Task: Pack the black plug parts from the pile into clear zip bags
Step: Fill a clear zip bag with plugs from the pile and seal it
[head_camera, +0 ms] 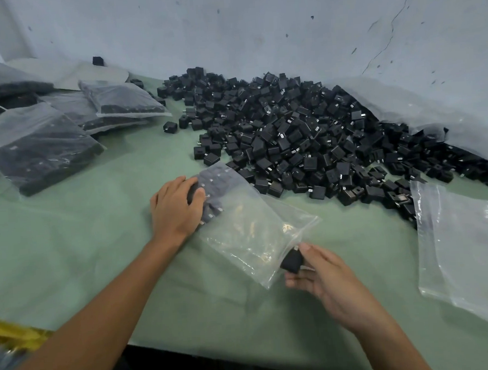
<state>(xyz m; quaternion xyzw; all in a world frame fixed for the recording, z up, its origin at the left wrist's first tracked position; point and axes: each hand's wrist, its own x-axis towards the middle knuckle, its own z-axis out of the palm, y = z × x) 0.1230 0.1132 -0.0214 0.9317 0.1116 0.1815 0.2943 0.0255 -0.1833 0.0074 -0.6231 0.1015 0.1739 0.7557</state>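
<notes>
Feeding plug (291,260) into bag (248,227) mouth: right hand (325,277) pinches plug between thumb and fingers, left hand (175,209) grips bag's filled far end. Pile (306,141) just beyond. Risk: limp mouth likely snags plug; packed plugs may shift if grip slackens.

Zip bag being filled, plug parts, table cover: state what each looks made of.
Zip bag: thin clear plastic film, glossy; it crinkles and glints. Plug parts: likely moulded black plastic, matte, with small metal-looking prongs on some. Table cover: pale green sheet, matte, faint creases; cloth or paper, cannot tell.
</notes>
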